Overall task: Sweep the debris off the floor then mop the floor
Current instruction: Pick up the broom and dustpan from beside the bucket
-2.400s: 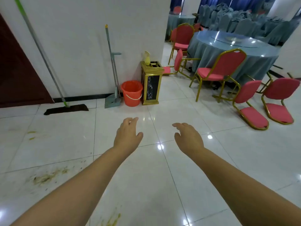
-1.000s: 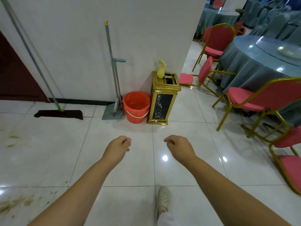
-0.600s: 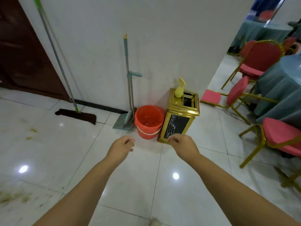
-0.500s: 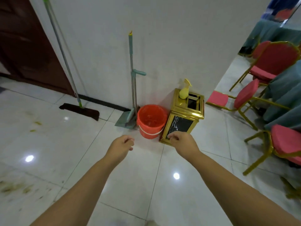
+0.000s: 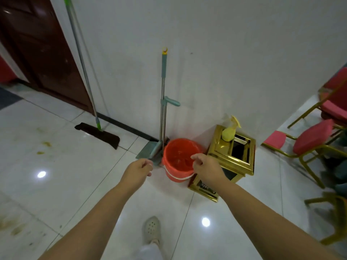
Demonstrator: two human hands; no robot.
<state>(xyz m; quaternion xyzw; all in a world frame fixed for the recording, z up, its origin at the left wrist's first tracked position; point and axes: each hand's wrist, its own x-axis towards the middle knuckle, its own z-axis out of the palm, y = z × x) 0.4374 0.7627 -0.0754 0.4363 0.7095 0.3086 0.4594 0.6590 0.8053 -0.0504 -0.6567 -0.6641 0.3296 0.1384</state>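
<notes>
My 2 empty, loosely curled hands, left hand (image 5: 138, 170) and right hand (image 5: 205, 166), reach mid-frame toward the broom and dustpan (image 5: 161, 117) propped against the wall for sweeping.

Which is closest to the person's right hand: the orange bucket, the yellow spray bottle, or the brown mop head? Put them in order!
From the right hand, in the head view:
1. Orange bucket, right under and beside the hand, to its left.
2. Yellow spray bottle, up and to the right, on top of the gold bin.
3. Brown mop head, far off to the left by the wall.
</notes>
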